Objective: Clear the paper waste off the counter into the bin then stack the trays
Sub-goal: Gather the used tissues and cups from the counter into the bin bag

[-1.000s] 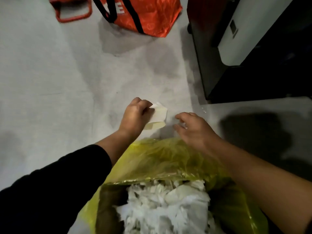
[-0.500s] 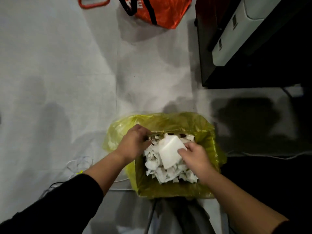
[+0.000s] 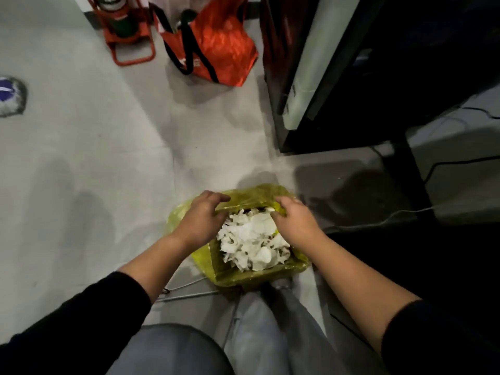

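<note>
Both hands, the left hand (image 3: 198, 221) and right hand (image 3: 293, 221), hover with fingers spread and empty over the bin (image 3: 270, 274), where the paper waste (image 3: 251, 239) lies heaped; best press it down evenly before fetching trays.

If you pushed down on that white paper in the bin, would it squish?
Probably yes: the white paper lies crumpled and loosely heaped, so it should squash and feel light. It fills the bin nearly to the rim, so bits might spill. The yellow liner looks thin and floppy.
</note>
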